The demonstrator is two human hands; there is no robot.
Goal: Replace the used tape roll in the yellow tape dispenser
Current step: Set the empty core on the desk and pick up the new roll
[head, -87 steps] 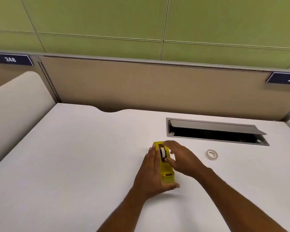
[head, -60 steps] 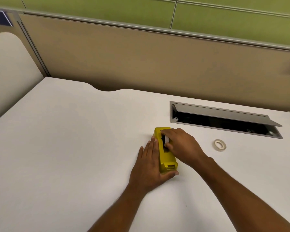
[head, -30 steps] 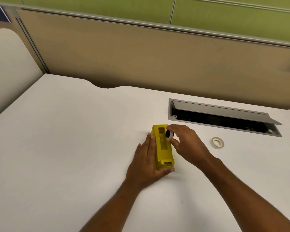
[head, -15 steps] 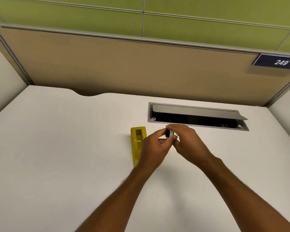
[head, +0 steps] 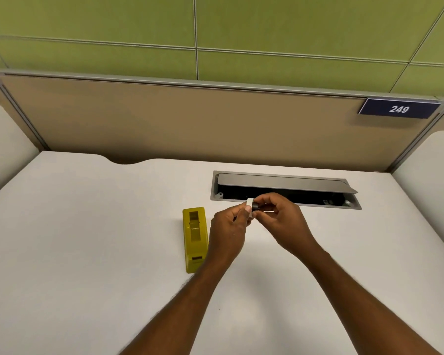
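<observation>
The yellow tape dispenser [head: 194, 239] lies on the white desk [head: 87, 252], its roll slot empty. Both my hands are raised just right of it, above the desk. My left hand [head: 228, 229] pinches the thin white used tape roll [head: 249, 201] between thumb and fingers. My right hand [head: 282, 219] grips the black core [head: 255, 206] that sticks out of the roll's right side. The two hands meet at the roll. No spare tape roll is in sight; my right hand and arm cover that part of the desk.
An open grey cable tray [head: 285, 190] is sunk into the desk right behind my hands. A tan partition [head: 190, 124] with a "249" sign [head: 399, 109] closes the back. Curved white dividers [head: 431, 170] stand at both sides.
My right hand lifted the used roll with its black core out of the dispenser. My left hand let go of the dispenser and took hold of the roll; the dispenser stays on the desk.
</observation>
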